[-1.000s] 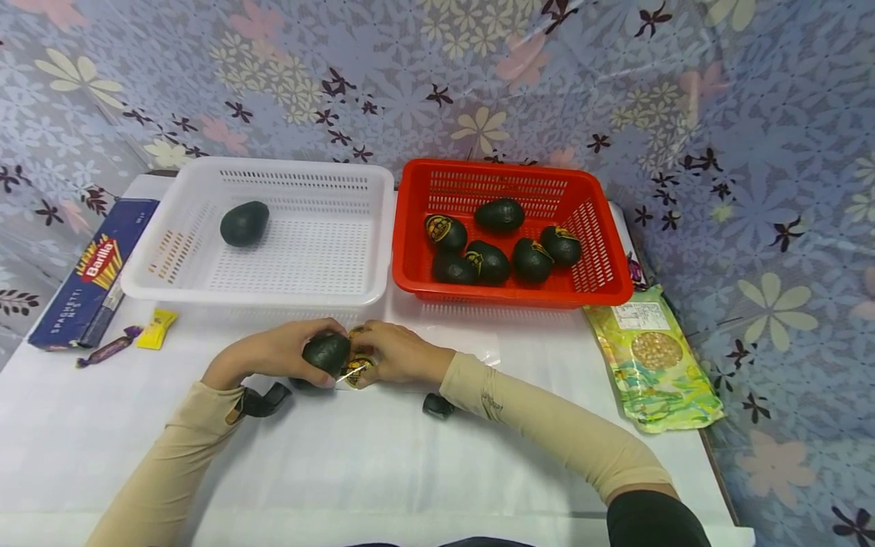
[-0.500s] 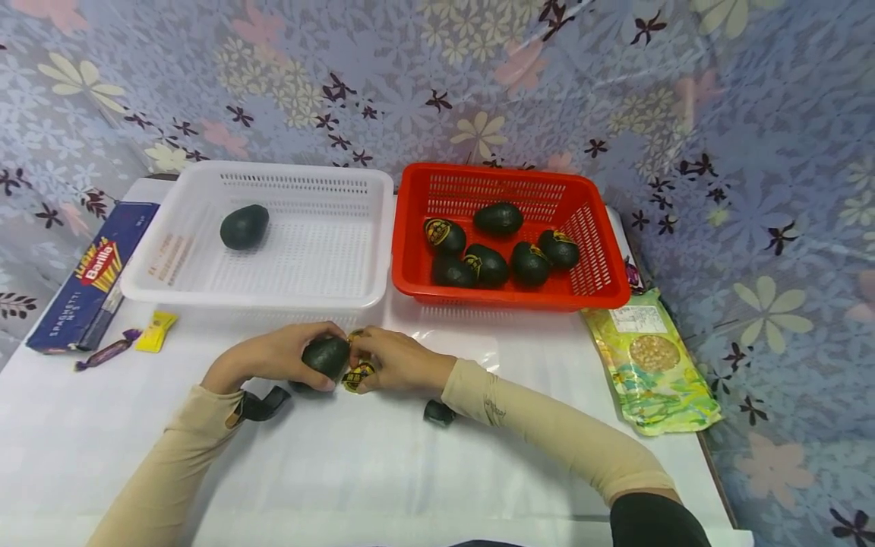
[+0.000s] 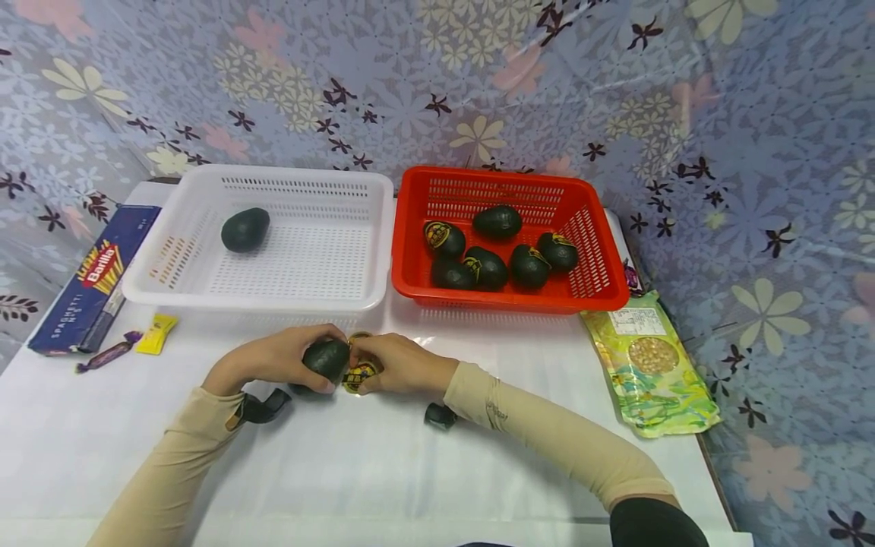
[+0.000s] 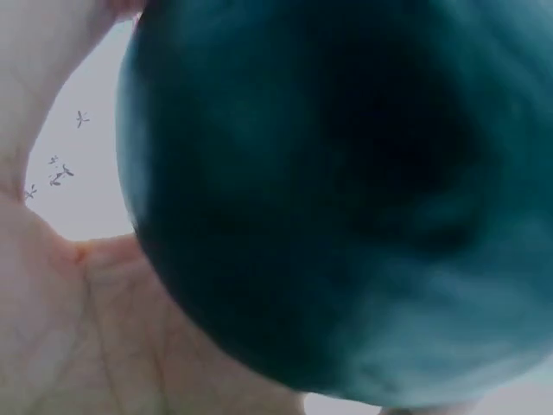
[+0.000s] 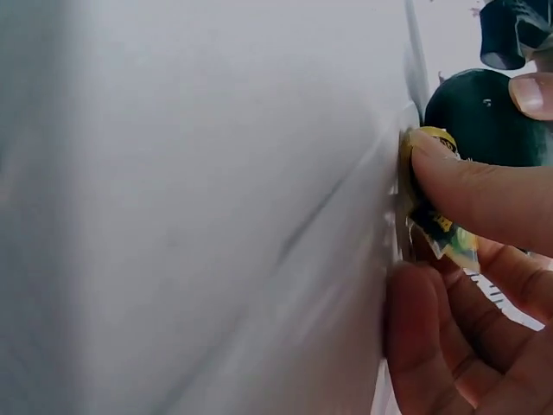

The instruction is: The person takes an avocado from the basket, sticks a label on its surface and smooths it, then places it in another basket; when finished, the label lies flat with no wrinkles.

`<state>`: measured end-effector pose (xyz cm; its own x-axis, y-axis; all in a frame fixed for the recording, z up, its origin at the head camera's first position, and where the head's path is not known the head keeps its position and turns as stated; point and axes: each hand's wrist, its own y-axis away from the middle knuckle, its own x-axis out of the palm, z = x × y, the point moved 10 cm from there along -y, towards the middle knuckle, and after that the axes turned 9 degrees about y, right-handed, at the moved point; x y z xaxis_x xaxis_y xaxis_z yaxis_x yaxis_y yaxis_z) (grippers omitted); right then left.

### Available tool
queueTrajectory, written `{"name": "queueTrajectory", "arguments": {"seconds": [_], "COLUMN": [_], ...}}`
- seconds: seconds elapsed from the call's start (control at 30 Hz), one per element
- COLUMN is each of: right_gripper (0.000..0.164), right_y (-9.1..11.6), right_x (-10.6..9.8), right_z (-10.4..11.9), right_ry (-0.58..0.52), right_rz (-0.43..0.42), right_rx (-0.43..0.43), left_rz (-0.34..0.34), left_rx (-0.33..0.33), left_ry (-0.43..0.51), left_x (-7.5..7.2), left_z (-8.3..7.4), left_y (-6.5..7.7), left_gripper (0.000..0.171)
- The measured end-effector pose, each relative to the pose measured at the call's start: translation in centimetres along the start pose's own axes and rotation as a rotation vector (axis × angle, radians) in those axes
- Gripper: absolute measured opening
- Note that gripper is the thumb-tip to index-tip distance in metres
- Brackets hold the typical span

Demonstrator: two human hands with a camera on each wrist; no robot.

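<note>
My left hand (image 3: pixel 276 357) grips a dark green avocado (image 3: pixel 326 359) at the middle of the table, thumb on the near side and fingers over the far side. That avocado (image 4: pixel 302 207) fills most of the left wrist view, with the palm behind it. Just right of it, my right hand (image 3: pixel 406 366) pinches a yellow-and-black label (image 3: pixel 357 377) with shiny clear film. In the right wrist view the thumb lies over the label (image 5: pixel 439 221), close beside the avocado (image 5: pixel 479 117); the fingers curl beneath and hide part of the label.
A white basket (image 3: pixel 253 305) behind the hands holds one avocado (image 3: pixel 245 230). The red basket (image 3: pixel 506 304) beside it holds several avocados, some labelled. A spaghetti box (image 3: pixel 92 285) and wrapped candies (image 3: pixel 156 334) lie left; a yellow-green bag (image 3: pixel 652 372) lies right, on the white-covered table (image 3: pixel 383 471).
Both hands stay almost in place, the left still gripping the avocado. The right hand and label have shifted very slightly toward the near side. The whole head view has drifted a little.
</note>
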<state>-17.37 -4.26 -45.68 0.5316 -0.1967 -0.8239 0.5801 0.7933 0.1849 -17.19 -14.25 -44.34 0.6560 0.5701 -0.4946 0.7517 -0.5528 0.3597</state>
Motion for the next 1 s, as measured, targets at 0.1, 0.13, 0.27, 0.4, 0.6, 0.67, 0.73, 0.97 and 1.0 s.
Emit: {"name": "queueTrajectory", "arguments": {"seconds": [0.1, 0.13, 0.27, 0.4, 0.6, 0.67, 0.73, 0.97, 1.0], "right_gripper": [0.026, 0.024, 0.018, 0.019, 0.035, 0.035, 0.034, 0.031, 0.030], "right_y": [0.2, 0.3, 0.6, 1.0, 1.8, 2.4, 3.1, 5.1, 5.5], "right_x": [0.0, 0.0, -0.3, -1.0, -3.5, -4.2, -5.0, -7.4, -7.7], "right_z": [-0.1, -0.2, -0.4, -0.8, -0.4, -0.2, -0.1, 0.1, 0.1], "right_ry": [-0.066, -0.092, -0.189, -0.225, -0.316, -0.425, -0.535, -0.745, -0.752], "right_rz": [0.020, 0.025, 0.038, 0.033, 0.005, 0.012, 0.010, -0.097, -0.116], "right_rx": [-0.006, -0.008, -0.003, 0.001, -0.001, -0.003, 0.008, 0.033, 0.040], "left_rz": [-0.004, -0.007, -0.015, -0.031, -0.109, -0.145, -0.156, -0.015, 0.009], "left_rx": [0.006, 0.006, 0.004, -0.006, -0.035, -0.018, 0.011, 0.043, 0.049], "left_ry": [-0.010, -0.011, -0.007, 0.016, 0.138, 0.239, 0.368, 0.649, 0.662], "left_x": [0.0, 0.0, -0.1, -0.3, -0.8, -0.9, -0.7, 2.4, 2.8], "left_z": [-0.1, -0.1, -0.1, 0.1, 0.4, 0.2, -0.1, -1.2, -1.4], "left_y": [0.1, 0.1, 0.2, 0.6, 0.9, 0.8, 0.6, 0.0, 0.0], "left_gripper": [0.063, 0.064, 0.065, 0.066, 0.068, 0.067, 0.065, 0.062, 0.063]}}
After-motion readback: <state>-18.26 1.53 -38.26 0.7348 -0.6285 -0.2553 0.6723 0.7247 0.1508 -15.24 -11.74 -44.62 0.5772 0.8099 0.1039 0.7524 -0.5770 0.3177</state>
